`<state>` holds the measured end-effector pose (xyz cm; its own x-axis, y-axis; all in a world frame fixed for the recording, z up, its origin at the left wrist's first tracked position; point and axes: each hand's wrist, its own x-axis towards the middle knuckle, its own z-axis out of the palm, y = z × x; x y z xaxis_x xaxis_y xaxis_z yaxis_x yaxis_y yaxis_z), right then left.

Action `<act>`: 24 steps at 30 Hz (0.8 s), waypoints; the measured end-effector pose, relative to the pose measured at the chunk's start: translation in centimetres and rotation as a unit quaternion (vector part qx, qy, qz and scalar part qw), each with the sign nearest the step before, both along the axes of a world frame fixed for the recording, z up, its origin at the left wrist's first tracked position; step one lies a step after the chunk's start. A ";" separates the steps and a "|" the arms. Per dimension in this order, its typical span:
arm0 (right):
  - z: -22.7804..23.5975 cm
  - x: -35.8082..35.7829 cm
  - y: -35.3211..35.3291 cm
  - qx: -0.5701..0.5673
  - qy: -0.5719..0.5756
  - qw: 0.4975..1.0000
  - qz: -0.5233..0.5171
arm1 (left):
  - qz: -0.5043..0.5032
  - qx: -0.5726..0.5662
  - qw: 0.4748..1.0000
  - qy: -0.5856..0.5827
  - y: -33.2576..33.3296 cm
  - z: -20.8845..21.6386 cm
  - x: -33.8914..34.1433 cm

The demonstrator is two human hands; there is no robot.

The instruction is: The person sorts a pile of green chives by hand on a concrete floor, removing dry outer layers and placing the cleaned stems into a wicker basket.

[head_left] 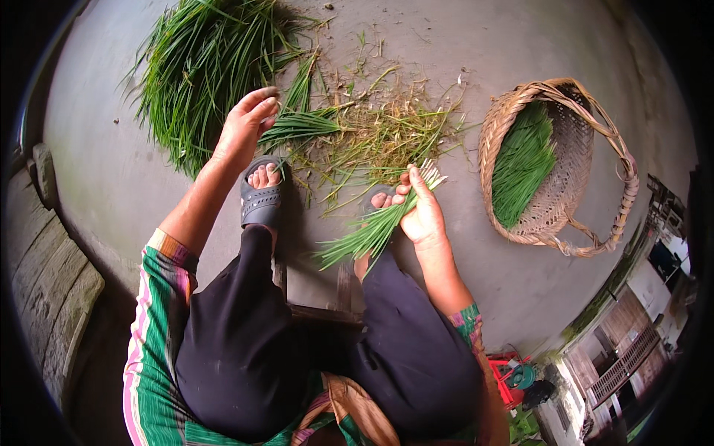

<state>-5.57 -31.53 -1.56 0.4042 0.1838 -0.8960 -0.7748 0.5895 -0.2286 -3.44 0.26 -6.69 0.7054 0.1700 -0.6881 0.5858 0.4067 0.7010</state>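
Near centre, a chive bunch is gripped in the right hand; upper left, any hold by the left hand cannot be made out.

The left hand reaches farther forward, curled — the right hand nearer, gripping.
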 end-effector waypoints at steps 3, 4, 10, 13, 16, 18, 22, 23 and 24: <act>0.1 0.0 0.2 -0.013 -0.006 1.000 0.002 | -0.137 0.001 0.990 -0.027 -0.4 0.5 -0.8; 0.3 0.1 0.4 -0.020 -0.013 1.000 0.004 | -0.180 0.007 0.982 -0.046 -0.7 0.1 -1.2; 1.7 0.6 1.1 -0.070 -0.064 0.995 0.008 | -0.320 0.084 0.943 -0.027 -3.0 1.7 -2.2; 2.7 1.1 1.6 -0.062 -0.062 0.996 -0.015 | -0.380 0.117 0.915 0.067 -2.3 2.6 -1.6; 1.4 0.7 0.1 -0.041 -0.064 0.996 -0.041 | -0.442 0.235 0.863 0.063 -2.2 2.2 -1.7; 0.8 0.7 -0.3 -0.039 -0.083 0.995 -0.049 | -0.380 0.439 0.791 -0.189 -2.4 1.8 -2.6; 1.1 0.9 -0.6 -0.018 -0.073 0.995 -0.065 | -0.379 0.381 0.823 -0.183 -2.9 1.8 -2.6; 1.1 0.9 -1.0 -0.019 -0.068 0.995 -0.071 | -0.385 0.302 0.860 -0.144 -3.6 2.3 -2.3; 1.3 1.0 -0.9 -0.018 -0.067 0.995 -0.073 | -0.376 0.253 0.881 -0.139 -4.0 2.0 -2.3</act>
<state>-4.60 -32.46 -0.26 0.5402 0.0836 -0.8374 -0.6430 0.6829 -0.3466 -5.74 -3.72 -4.68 0.8786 -0.1816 -0.4417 0.3336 -0.4285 0.8397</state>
